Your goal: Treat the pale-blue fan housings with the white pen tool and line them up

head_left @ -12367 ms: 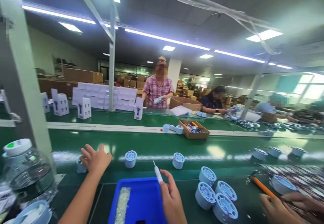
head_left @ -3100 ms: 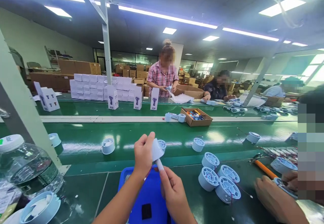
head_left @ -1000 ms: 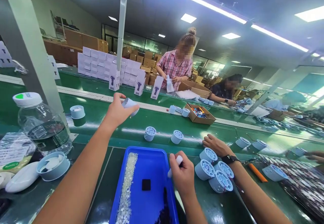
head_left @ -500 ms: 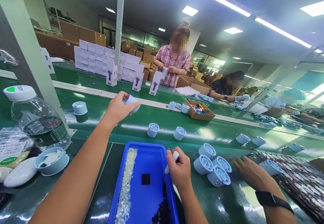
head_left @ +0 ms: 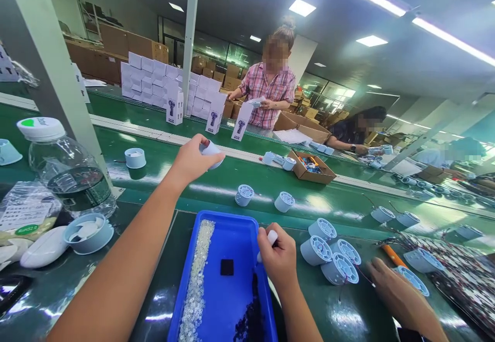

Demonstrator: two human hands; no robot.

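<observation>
My left hand (head_left: 195,162) reaches over the green belt and grips a light-blue round part (head_left: 212,155) between thumb and fingers. Closed around a white pen-like tool (head_left: 272,238), my right hand (head_left: 279,259) is at the right edge of a blue tray (head_left: 226,217). Small clear rings (head_left: 195,280) line the tray's left side. Small black pieces (head_left: 249,321) lie at its lower right, and a black square (head_left: 227,267) is near the middle. Two round blue housings (head_left: 245,195) stand on the belt beyond the tray.
Several blue housings (head_left: 344,269) stand right of the tray, near another person's hand (head_left: 386,280). A water bottle (head_left: 71,172) and a blue cup (head_left: 88,232) are at left. White boxes (head_left: 240,121) and an open carton (head_left: 312,167) stand farther back. Other people work across the belt.
The view has shifted, moving most things slightly right. Both my hands keep their holds. The neighbouring person's hand has moved lower, where an orange-handled tool and another blue housing now show.
</observation>
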